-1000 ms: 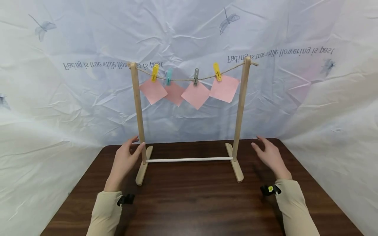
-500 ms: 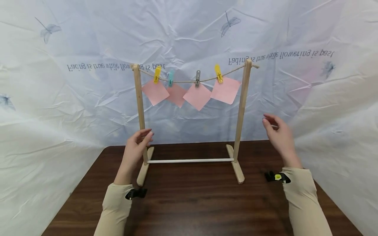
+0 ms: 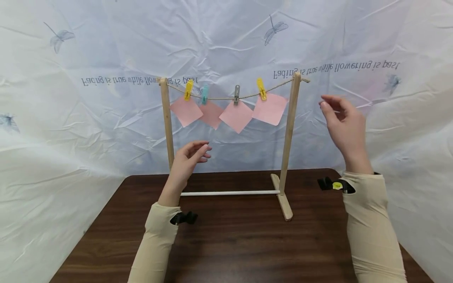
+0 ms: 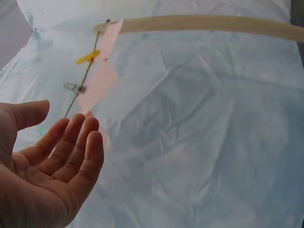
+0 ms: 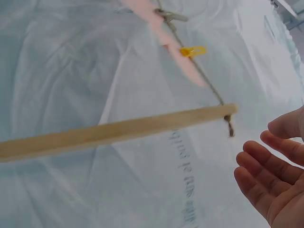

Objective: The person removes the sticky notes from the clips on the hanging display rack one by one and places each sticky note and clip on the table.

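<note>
Four is avoided here: several pink paper squares (image 3: 236, 117) hang from a twine line (image 3: 219, 98) tied between two wooden posts. Two yellow clips (image 3: 261, 89), a teal clip (image 3: 204, 94) and a grey clip (image 3: 236, 94) pin them to it. My left hand (image 3: 184, 165) hovers before the left post, below the papers, its fingers loosely bent and holding nothing. To the right of the right post (image 3: 290, 133) my right hand (image 3: 347, 125) is raised in the air, fingers relaxed, apart from the twine's knotted end (image 5: 230, 127).
A white rod (image 3: 230, 193) joins the posts low down. The right wooden foot (image 3: 282, 198) rests on the dark brown table (image 3: 240, 243); my left arm hides the left foot. Behind hangs a wrinkled printed sheet (image 3: 226, 47).
Both hands have risen from near the table. The left has moved right, across the left post; the right has climbed highest, outside the right post. Papers and clips hang as before.
</note>
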Motion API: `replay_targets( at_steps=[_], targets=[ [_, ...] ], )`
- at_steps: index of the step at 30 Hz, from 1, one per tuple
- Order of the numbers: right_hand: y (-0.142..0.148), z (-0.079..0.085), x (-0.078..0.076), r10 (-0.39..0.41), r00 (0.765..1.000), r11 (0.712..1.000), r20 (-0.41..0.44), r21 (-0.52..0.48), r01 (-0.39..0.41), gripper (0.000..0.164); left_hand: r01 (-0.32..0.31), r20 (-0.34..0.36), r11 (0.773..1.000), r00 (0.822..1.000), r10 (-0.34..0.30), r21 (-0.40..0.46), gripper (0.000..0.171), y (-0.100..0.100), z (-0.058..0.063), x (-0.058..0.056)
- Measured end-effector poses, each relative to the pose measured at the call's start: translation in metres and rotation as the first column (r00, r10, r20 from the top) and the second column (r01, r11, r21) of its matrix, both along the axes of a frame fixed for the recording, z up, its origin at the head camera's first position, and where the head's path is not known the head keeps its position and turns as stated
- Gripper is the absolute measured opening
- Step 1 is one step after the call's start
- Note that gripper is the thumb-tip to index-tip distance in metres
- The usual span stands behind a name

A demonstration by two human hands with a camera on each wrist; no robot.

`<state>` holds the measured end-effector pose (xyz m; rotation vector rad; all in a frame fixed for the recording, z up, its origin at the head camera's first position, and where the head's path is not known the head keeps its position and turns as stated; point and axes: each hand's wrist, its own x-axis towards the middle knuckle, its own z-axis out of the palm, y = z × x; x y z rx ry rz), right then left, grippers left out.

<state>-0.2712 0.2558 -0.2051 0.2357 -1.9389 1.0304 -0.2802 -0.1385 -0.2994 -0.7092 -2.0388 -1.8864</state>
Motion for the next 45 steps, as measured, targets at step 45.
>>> replay_targets(
  at_steps=[45],
  targets=[
    [-0.100, 0.104, -0.063, 0.045, 0.894, 0.834, 0.445, 0.476, -0.279, 0.052, 0.190, 0.180, 0.921, 0.948, -0.262, 0.340, 0.026, 0.148, 0.044, -0.065]
  ],
)
